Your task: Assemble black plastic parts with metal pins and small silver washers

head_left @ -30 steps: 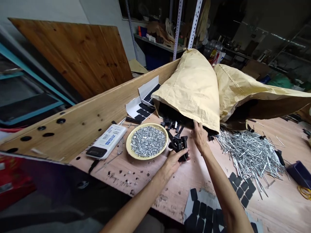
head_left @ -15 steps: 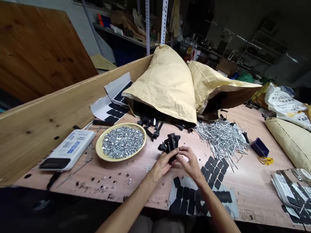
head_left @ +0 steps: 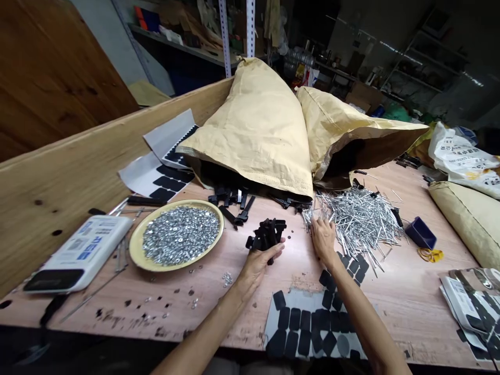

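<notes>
My left hand (head_left: 255, 265) is closed around a bunch of black plastic parts (head_left: 267, 235), which stick out above the fingers and thumb. My right hand (head_left: 323, 240) reaches forward, palm down, to the left edge of a heap of thin metal pins (head_left: 363, 219). Its fingers are stretched out and slightly apart, with the fingertips touching the pins there. More black plastic parts (head_left: 240, 208) lie at the mouth of a large paper sack (head_left: 258, 130). Black adhesive pads (head_left: 295, 319) lie on a backing sheet below the right forearm.
A yellow bowl (head_left: 135, 252) full of small metal nuts or washers stands left, beside a white scale (head_left: 84, 250). A second paper sack (head_left: 332, 112) gapes at the back. A dark blue scoop (head_left: 421, 233) and yellow bands (head_left: 430, 254) lie right. A wooden board (head_left: 97, 140) borders the left side.
My right hand has left the black plastic parts and moved right and forward to the pins. My left hand keeps holding the bunch. The view has shifted slightly.
</notes>
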Available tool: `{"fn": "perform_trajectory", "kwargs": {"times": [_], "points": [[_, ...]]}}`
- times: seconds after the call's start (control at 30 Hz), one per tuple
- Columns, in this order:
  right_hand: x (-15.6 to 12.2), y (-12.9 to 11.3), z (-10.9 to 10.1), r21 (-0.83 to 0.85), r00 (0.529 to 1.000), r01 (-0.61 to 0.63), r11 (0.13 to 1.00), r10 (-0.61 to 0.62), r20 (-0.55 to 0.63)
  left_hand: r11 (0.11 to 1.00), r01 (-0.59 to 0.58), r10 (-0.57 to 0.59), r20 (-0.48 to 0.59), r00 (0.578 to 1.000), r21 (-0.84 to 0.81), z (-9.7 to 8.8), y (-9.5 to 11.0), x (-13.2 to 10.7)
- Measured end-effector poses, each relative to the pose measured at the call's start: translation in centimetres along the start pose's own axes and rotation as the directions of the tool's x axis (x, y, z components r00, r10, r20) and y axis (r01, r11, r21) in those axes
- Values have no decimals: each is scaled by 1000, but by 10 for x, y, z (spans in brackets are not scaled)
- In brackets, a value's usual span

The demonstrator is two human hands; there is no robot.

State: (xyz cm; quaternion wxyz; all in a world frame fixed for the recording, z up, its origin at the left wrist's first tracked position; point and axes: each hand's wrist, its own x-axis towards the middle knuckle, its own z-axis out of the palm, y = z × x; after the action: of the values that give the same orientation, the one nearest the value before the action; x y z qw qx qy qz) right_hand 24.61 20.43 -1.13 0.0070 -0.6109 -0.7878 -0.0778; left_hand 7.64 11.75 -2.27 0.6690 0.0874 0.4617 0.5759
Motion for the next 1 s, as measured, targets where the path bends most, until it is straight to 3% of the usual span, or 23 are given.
{"fn": "perform_trajectory", "kwargs": {"times": [0.1, 0.2, 0.27, 0.4, 0.53, 0.6, 0.77, 0.9, 1.0], "points": [[-21, 0, -2, 36, 997, 58, 998, -56, -57, 996, -35, 35, -5, 999, 81, 1, -4, -2], [-29, 5, -13, 150, 995, -4, 989, 19, -99, 986, -66, 64, 13, 998, 155, 1, -11, -5], [-30, 7, -23, 351, 993, -75, 933, 101, -59, 980, -86, 84, 20, 996, 181, 1, -16, -6], [-35, 3, -51, 771, 969, -164, 616, 247, 9, 967, -134, 122, 67, 990, 218, -1, -22, -8], [-44, -11, -77, 937, 972, -106, 333, 234, 27, 932, -159, 124, 125, 984, 327, 1, -24, -12], [-49, -17, -84, 962, 979, -46, 268, 202, -9, 926, -150, 103, 150, 983, 346, 3, -25, -16], [-60, -25, -85, 931, 968, 108, 348, 177, -178, 940, -135, 78, 188, 979, 314, 10, -25, -28], [-69, -26, -83, 877, 967, 105, 468, 157, -199, 917, -150, 75, 210, 975, 369, 15, -23, -35], [-73, -22, -86, 862, 963, 115, 494, 157, -218, 911, -142, 71, 191, 979, 388, 14, -26, -36]]}}
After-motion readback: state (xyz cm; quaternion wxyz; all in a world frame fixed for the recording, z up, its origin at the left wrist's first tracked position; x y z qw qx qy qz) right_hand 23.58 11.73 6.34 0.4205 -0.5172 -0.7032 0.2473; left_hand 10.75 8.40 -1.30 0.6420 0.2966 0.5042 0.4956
